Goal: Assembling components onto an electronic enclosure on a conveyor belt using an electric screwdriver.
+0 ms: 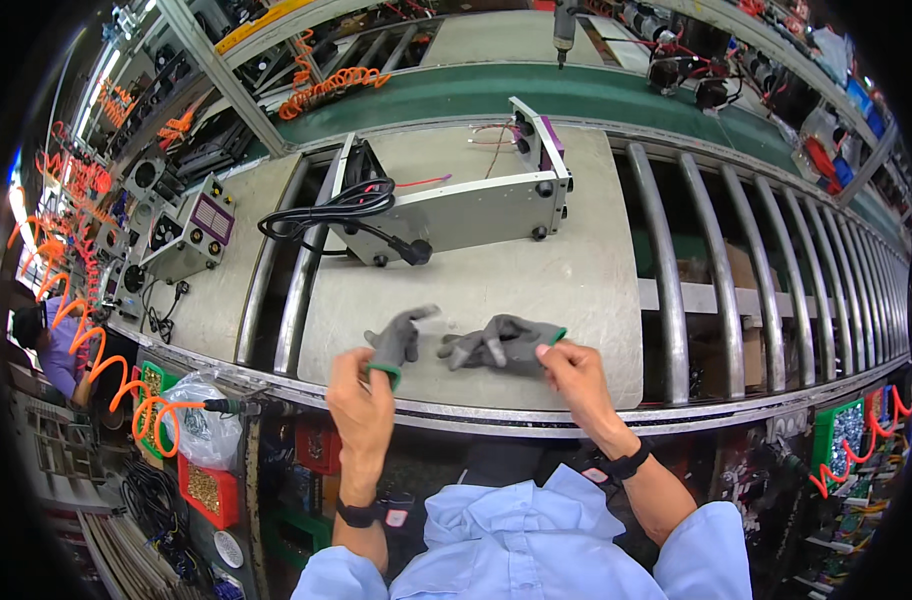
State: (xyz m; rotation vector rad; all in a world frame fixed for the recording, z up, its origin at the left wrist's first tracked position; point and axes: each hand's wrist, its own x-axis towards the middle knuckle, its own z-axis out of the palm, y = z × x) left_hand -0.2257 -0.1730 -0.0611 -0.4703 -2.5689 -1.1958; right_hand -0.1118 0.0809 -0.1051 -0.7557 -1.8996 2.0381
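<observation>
Two grey work gloves with green cuffs hang over a pale board. My left hand (360, 402) pinches the cuff of the left glove (393, 342), whose fingers point away from me. The right glove (506, 343) has its cuff between the thumb and fingers of my right hand (579, 380), its fingers spread toward the left. Beyond the gloves a grey metal equipment chassis (466, 212) stands on the board (576, 285). A coiled black power cord (341, 208) with a plug rests over its left end.
Metal rollers (718, 270) run off to the right. Leftward, another chassis (191, 235) sits on a second board. A hanging screwdriver (564, 35) is at the far side. A red bin of small parts (206, 492) and orange coiled hoses (126, 385) are at lower left, near another person (61, 345).
</observation>
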